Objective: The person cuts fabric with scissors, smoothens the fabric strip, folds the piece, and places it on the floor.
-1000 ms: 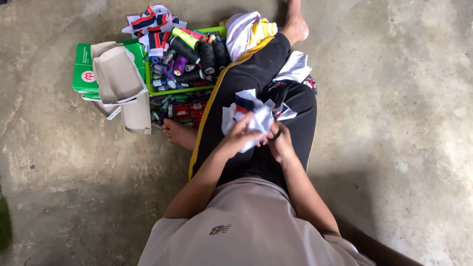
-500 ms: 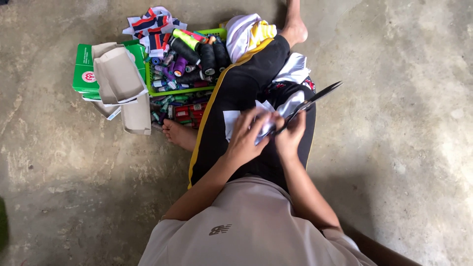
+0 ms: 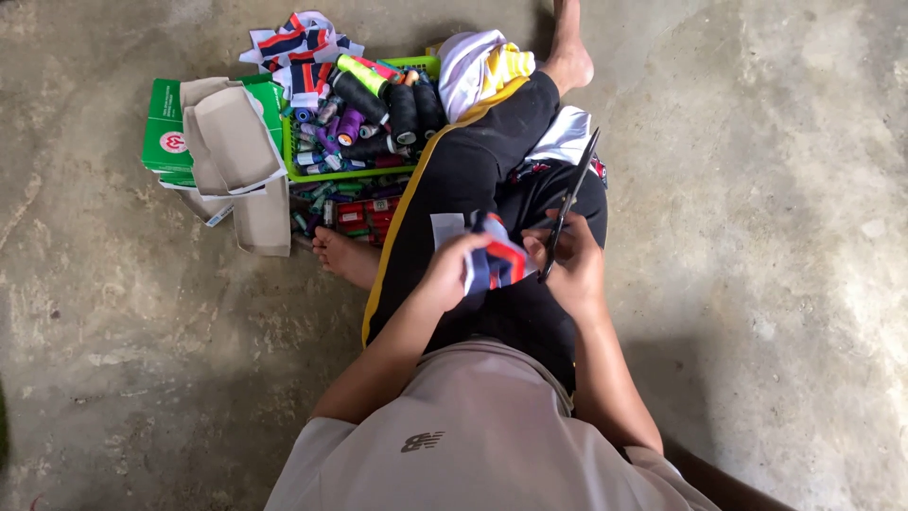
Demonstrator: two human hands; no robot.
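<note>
— So, what takes up most of the view?

— Bare concrete floor (image 3: 776, 189), grey, mottled and rough, all around a person sitting cross-legged on it in black trousers with a yellow side stripe.

— And beside the legs?

— Up at the left, a green cardboard box (image 3: 163, 132) with flattened tan cardboard flaps (image 3: 232, 142) lying over it. Just right of that, a green plastic basket (image 3: 312, 170) heaped with thread spools (image 3: 378, 109), black, purple and neon yellow, round and glossy. Cloth scraps (image 3: 298, 47) striped red, white and navy lie past the basket. A folded white and yellow cloth (image 3: 482, 66) rests on the raised knee, partly hiding the basket's right end.

— Anything blocking the lap?

— The forearms and both hands cover most of it; a bare foot (image 3: 345, 255) pokes out by the left knee.

— What about the hands?

— The left hand (image 3: 445, 274) is closed, pinching a small striped cloth piece (image 3: 497, 265), red, white and navy, held over the lap between both hands. The right hand (image 3: 572, 270) is closed on the handles of black scissors (image 3: 567, 203), whose slim blades point up and away, just beside the cloth piece.
</note>
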